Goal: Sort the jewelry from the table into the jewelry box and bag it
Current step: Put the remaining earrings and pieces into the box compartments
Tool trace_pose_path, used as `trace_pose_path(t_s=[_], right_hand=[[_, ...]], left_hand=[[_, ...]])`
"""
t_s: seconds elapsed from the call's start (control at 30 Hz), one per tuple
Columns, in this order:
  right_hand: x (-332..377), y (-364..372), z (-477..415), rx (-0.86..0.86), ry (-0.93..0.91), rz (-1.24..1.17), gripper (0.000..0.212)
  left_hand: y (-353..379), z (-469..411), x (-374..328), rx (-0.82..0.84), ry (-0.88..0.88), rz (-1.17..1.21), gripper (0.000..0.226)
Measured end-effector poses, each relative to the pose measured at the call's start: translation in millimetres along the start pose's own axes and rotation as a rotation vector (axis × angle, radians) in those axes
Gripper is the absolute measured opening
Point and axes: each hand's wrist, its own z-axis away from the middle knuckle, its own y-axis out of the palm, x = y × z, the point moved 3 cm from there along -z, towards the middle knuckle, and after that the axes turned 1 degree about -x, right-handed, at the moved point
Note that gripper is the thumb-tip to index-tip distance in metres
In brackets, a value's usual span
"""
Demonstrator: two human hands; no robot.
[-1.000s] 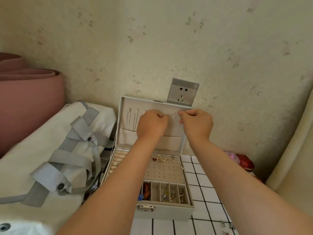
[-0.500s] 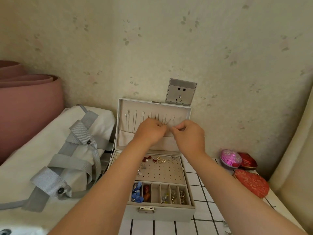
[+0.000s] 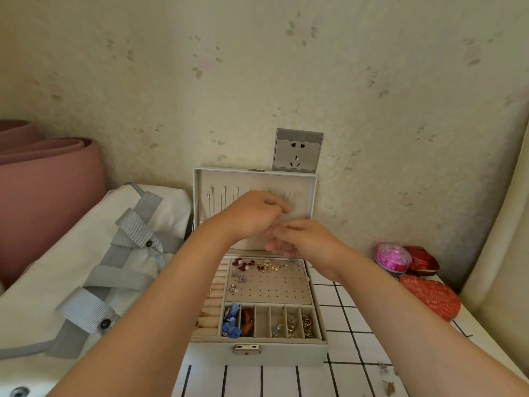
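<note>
Lying along the left of the table, the white canvas bag (image 3: 86,267) with grey straps is, I judge, meant to take the box once sorting is done. The jewelry box (image 3: 280,353) stands open in the middle, its lid (image 3: 310,193) leaned back against the far wall so its hook row faces the person.

Both hands are raised before that lid. The left hand (image 3: 252,216) has its fingers curled near the hooks. The right hand (image 3: 303,239) is just below it and blurred. Whether either pinches a fine chain I cannot tell.

Thin chains (image 3: 213,204) hang at the lid's left. In the base, the perforated panel (image 3: 272,290) carries earrings along its far and left edges. The near compartments hold blue bows (image 3: 232,322), an amber piece (image 3: 247,322), one bare slot (image 3: 262,322), then metal charms (image 3: 306,325).

A few loose pieces (image 3: 388,389) lie on the gridded tablecloth (image 3: 357,325) at near right, not yet sorted.
</note>
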Motion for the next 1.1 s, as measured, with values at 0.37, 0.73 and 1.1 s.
trace_pose_path(t_s=[0.37, 0.73, 1.1], right_hand=[[27, -32, 7, -0.047, 0.001, 0.232, 0.019], [27, -45, 1, -0.168, -0.145, 0.377, 0.014], [1, -26, 0, 0.138, 0.014, 0.359, 0.016]], left_hand=[[21, 6, 14, 0.114, -0.065, 0.088, 0.019], [38, 7, 17, 0.239, -0.207, 0.272, 0.016], [17, 2, 10, -0.003, -0.058, 0.256, 0.008]])
